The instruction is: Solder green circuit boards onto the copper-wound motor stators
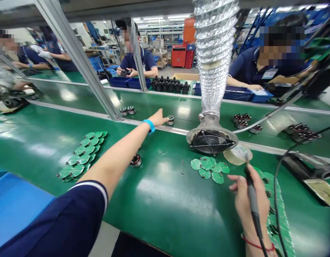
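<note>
My left hand [158,117] reaches far across the green bench, its fingers pinched round a small round motor part [170,120] at the edge of the belt. A blue wristband sits on that wrist. My right hand [249,198] is wrapped round a black soldering iron [252,194], tip pointing up toward a solder roll [237,154]. Several round green circuit boards [211,168] lie left of that hand. Another motor part [136,160] rests under my left forearm.
A silver fume duct with a fan grille [211,141] hangs over the bench. A fan of green boards [83,155] lies at left, a blue bin [15,205] below. Motor parts [242,120] ride the belt. People work opposite at blue trays [128,82].
</note>
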The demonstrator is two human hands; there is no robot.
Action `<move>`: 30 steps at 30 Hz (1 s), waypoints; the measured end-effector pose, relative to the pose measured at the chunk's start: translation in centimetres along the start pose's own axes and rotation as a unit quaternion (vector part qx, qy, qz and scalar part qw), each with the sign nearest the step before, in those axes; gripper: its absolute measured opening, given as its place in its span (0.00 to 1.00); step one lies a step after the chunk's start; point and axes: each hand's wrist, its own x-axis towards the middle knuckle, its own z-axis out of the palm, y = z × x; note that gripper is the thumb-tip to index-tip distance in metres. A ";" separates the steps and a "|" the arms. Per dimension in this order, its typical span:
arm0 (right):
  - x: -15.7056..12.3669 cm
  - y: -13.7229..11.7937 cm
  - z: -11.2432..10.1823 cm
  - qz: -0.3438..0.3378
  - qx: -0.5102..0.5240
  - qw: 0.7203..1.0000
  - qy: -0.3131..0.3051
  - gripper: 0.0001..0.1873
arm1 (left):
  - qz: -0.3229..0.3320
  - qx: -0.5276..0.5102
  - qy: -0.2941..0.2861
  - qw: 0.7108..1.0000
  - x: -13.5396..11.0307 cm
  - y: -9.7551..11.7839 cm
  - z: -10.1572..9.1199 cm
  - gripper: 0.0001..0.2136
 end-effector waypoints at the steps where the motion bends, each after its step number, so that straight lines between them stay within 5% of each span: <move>1: -0.2 -0.1 0.0 0.013 0.017 1.000 -0.009 0.35 | 0.011 0.003 -0.003 1.000 -1.7 -1.3 -1.2 0.16; 6: -1.1 -0.1 1.1 0.008 -0.002 0.997 -0.070 0.20 | 0.096 0.053 -0.061 0.992 -14.5 -8.7 -3.5 0.16; 9: -2.0 -0.2 2.4 -0.002 -0.037 0.994 -0.105 0.18 | 0.147 0.087 -0.039 0.985 -20.6 -12.3 -1.5 0.19; 12: -2.9 -0.6 3.9 -0.024 -0.078 0.990 -0.113 0.20 | 0.149 0.083 0.007 0.985 -22.8 -13.6 1.3 0.16; 17: -3.5 -1.2 5.0 -0.079 -0.123 0.981 -0.125 0.24 | 0.154 0.049 -0.039 0.986 -23.8 -10.0 3.4 0.18; 23: -4.0 -1.5 4.3 -0.115 -0.148 0.971 -0.148 0.21 | 0.211 -0.050 -0.222 0.951 -25.6 -3.6 2.8 0.25; 30: -3.4 -2.4 5.6 -0.098 -0.204 0.965 -0.130 0.26 | 0.394 0.033 -0.196 0.898 -22.1 -1.0 3.8 0.28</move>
